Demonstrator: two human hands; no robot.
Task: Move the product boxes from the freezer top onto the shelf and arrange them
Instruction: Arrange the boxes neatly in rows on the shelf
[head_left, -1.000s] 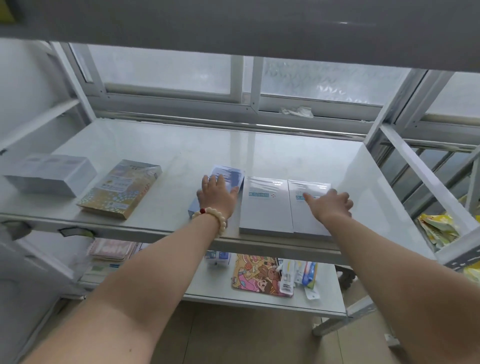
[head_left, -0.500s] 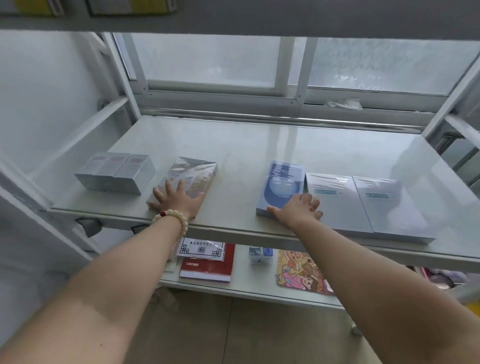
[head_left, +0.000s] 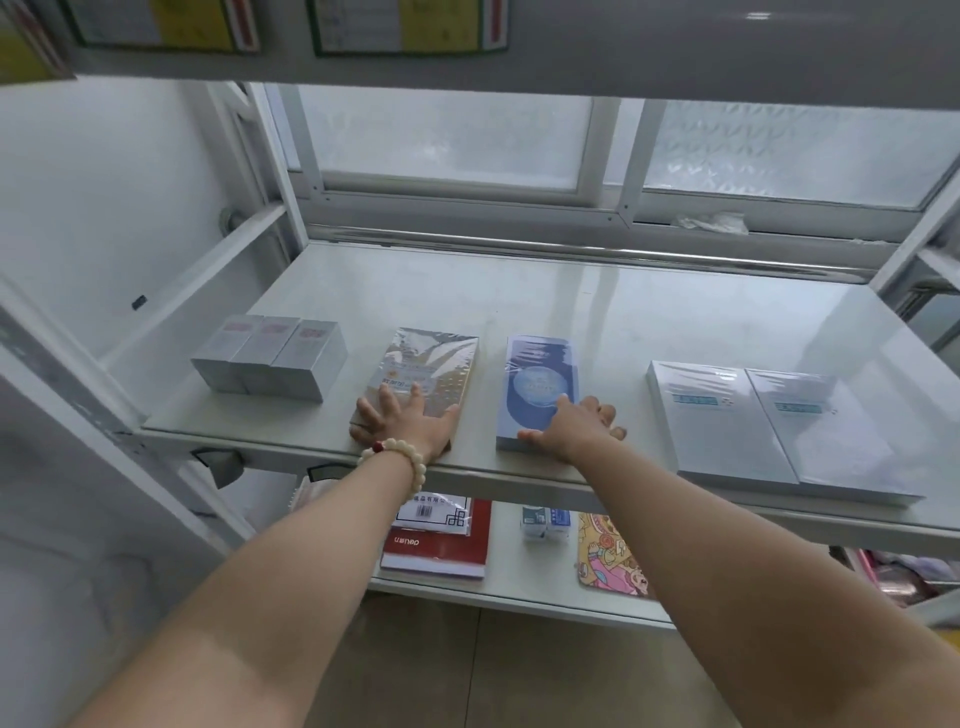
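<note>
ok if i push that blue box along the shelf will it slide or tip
The blue box lies flat and low, so it probably won't tip. Its shiny wrap on the glossy shelf suggests easy sliding. Crisp edges under the right hand hint it is stiff.

gold patterned box (head_left: 423, 371), blue box (head_left: 540, 387) with pale circle, white shelf (head_left: 623, 322)

The white shelf board (head_left: 623, 322) is smooth and glossy, mirroring the window light, and sits in a frame of white painted metal (head_left: 288, 176). The gold patterned flat box (head_left: 431, 364), the blue flat box (head_left: 540, 384) and the two white flat boxes (head_left: 717, 421) are sealed in shiny, crinkled clear plastic film. The three small grey-white cartons (head_left: 270, 358) look like matt card.
</note>
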